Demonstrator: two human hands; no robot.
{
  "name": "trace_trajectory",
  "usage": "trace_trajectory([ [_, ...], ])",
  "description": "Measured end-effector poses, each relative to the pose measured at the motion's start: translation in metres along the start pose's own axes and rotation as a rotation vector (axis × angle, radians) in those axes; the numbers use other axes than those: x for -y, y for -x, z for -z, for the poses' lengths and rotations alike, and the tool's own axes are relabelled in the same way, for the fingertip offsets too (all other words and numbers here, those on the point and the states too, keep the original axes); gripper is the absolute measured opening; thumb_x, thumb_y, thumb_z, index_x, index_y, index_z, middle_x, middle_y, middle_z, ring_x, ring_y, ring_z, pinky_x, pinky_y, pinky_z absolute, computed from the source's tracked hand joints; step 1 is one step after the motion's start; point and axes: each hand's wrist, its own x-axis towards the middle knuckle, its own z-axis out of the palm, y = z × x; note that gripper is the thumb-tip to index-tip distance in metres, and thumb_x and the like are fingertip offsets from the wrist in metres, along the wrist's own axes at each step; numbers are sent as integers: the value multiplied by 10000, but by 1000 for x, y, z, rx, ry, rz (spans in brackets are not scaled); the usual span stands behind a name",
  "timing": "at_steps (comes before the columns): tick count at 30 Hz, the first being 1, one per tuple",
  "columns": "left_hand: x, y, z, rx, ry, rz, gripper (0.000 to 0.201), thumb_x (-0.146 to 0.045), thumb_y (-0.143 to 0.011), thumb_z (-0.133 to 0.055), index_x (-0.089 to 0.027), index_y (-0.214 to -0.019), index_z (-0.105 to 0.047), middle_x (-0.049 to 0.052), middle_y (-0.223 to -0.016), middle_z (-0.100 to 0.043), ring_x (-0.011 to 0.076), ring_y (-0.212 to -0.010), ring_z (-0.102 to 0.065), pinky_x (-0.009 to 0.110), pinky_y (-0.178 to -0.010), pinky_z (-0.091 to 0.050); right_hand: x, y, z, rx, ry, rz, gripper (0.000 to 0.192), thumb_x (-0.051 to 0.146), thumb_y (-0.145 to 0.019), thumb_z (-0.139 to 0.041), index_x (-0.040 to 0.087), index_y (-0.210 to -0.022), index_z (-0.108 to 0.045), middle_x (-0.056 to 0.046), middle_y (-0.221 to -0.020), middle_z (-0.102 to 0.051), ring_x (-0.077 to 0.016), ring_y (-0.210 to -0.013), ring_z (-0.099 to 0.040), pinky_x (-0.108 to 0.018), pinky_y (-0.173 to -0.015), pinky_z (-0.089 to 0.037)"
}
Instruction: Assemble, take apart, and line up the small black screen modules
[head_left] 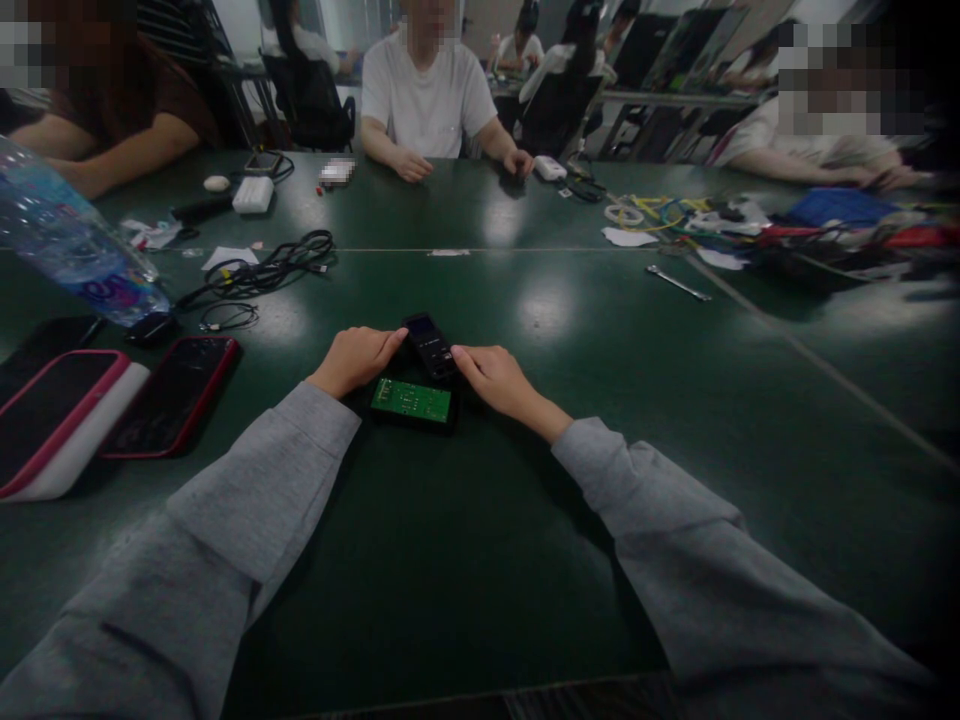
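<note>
Between my two hands is a small black handheld device (429, 346) with a dark screen at its upper end. My left hand (361, 358) pinches its upper left edge, thumb on top. On the other side, my right hand (491, 375) grips the lower right edge, also with the thumb on the front face. The device is tilted, its lower end over a green circuit board (411, 400). That board sits in a black casing on the table, just below the device. My curled fingers are partly hidden beneath the device.
Left of my arm lie a red-edged phone (176, 395) and a pink-edged one (60, 420). A water bottle (82, 240) leans behind them, near coiled black cables (277, 265). A wrench (677, 283) and a heap of cables (750, 225) occupy the right. People sit opposite.
</note>
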Motion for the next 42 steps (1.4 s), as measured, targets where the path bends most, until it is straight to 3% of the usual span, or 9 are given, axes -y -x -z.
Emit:
trace_trajectory([
  [4,0,0,0,-3,-10,-2,926,-638,-1005,23,-174,-932,-776,157,-846,-756,243,-727,-708,313,-589,-415,3,1,1,-15,36,-1,539,552,-1072,-260,191,-855,-596,-18,-741,-613,-148,-629,-532,-277,-604,-290],
  [9,1,-1,-1,-3,-9,-1,912,-647,-1005,9,-184,-930,-774,143,-830,-756,219,-705,-698,296,-573,-394,4,2,1,-51,29,-29,429,541,-1071,-302,200,-1023,-559,-7,-764,-617,-156,-648,-557,-275,-617,-304],
  [21,0,0,-1,1,-19,-4,876,-614,-1023,-21,-183,-934,-778,148,-837,-757,233,-724,-707,304,-588,-411,4,1,1,-41,45,-23,426,535,-1074,-288,202,-1063,-554,-21,-809,-647,-164,-673,-573,-285,-631,-316],
  [30,1,0,-2,-13,-3,4,874,-638,-1017,-33,-189,-921,-776,136,-815,-754,219,-696,-694,299,-583,-402,2,2,-1,-71,-14,0,411,521,-1075,-322,180,-1251,-468,-18,-832,-630,-167,-678,-580,-302,-651,-388],
  [33,1,0,-2,-29,0,-6,862,-631,-1021,-39,-190,-928,-774,126,-807,-754,206,-689,-688,293,-589,-406,1,3,-1,-178,-2,93,436,519,-1065,-360,185,-1326,-460,-69,-988,-630,-211,-866,-611,-348,-781,-469],
  [36,1,0,-2,-19,-5,-4,874,-627,-1022,-27,-182,-953,-776,135,-831,-758,214,-698,-690,298,-598,-409,3,3,0,-258,49,221,442,495,-1059,-384,217,-1395,-459,-116,-1251,-574,-264,-1169,-541,-425,-993,-458],
  [42,1,0,-1,15,-31,-5,883,-614,-1024,-11,-170,-996,-774,157,-868,-763,240,-735,-706,304,-600,-399,7,4,2,-144,180,304,433,501,-1056,-392,336,-1445,-486,-86,-1428,-448,-289,-1349,-404,-512,-1108,-400],
])
